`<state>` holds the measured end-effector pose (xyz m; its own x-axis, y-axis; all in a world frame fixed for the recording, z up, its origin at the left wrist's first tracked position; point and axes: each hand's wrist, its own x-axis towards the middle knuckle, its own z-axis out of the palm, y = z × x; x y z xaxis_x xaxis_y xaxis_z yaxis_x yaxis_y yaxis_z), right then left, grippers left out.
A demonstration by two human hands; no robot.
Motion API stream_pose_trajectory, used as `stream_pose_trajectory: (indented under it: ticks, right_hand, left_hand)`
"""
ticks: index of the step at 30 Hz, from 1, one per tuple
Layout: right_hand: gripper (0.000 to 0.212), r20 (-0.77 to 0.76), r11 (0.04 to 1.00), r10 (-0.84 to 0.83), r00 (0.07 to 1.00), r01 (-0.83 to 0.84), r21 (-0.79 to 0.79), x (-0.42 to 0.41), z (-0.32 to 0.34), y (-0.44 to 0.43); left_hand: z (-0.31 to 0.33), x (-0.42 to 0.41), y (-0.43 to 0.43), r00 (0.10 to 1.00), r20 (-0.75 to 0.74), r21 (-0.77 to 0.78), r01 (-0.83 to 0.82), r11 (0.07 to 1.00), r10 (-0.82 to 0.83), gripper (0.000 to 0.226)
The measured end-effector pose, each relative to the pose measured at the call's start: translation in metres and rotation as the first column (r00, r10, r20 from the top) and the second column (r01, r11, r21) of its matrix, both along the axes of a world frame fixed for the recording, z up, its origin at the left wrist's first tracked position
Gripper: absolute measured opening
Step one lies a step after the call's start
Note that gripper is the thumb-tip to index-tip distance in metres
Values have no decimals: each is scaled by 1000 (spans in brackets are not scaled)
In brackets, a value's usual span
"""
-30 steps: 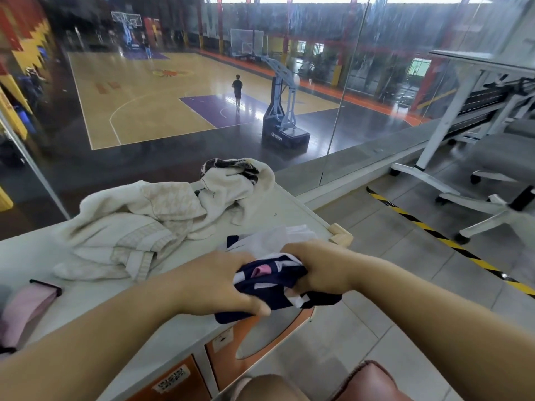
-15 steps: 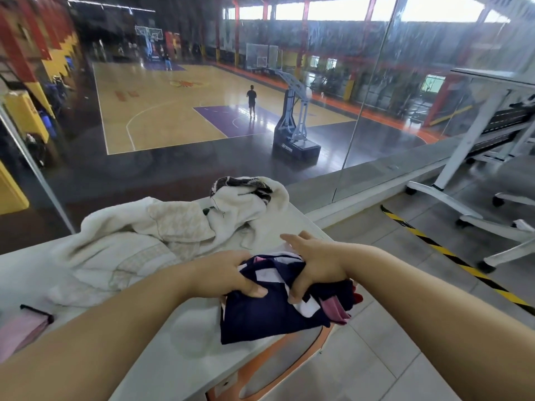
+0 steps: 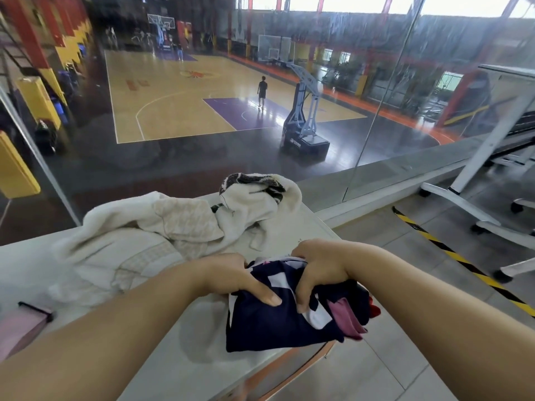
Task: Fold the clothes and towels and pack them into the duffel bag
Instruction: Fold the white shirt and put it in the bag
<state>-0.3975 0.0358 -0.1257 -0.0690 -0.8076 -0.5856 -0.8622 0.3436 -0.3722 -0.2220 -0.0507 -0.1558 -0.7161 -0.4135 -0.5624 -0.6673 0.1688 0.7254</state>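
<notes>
A navy garment point(image 3: 275, 325) with white and pink patches lies bunched at the right front corner of the white table point(image 3: 185, 363). My left hand point(image 3: 234, 277) grips its left upper edge, thumb pressed onto the cloth. My right hand point(image 3: 321, 267) clutches its top right part, fingers curled into the fabric. Behind them a heap of cream towels point(image 3: 150, 238) sprawls across the table, with a dark patterned cloth point(image 3: 252, 180) tucked into its far end. A pink item with a black edge point(image 3: 20, 328) shows at the left border; whether it is the duffel bag I cannot tell.
A glass wall point(image 3: 376, 111) rises right behind the table, with a basketball court below it. White chair and desk legs point(image 3: 469, 204) stand on the tiled floor to the right. A yellow-black hazard stripe point(image 3: 463, 264) crosses that floor.
The navy garment has come down from the air onto the table corner and spread lower. Both hands stayed on it, shifting their grip toward its top edge.
</notes>
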Motion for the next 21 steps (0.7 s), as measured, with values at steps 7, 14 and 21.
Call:
stream_pose_trajectory:
  ticks: [7,14,21]
  right_hand:
    - [72,-333,977,146,931,-188,-97,12,11,23]
    - [145,-278,976,90,956,-140,-165,13,-3,49]
    - [137,-360,917,215,908,-315,-246,25,-2,67]
  left_hand:
    - [-2,0,16,979,-199,117,60,991,-36,55]
    - [1,13,38,964,-264,-187,-8,982,-42,76]
    - [9,29,66,925,-316,-479,35,877,-209,67]
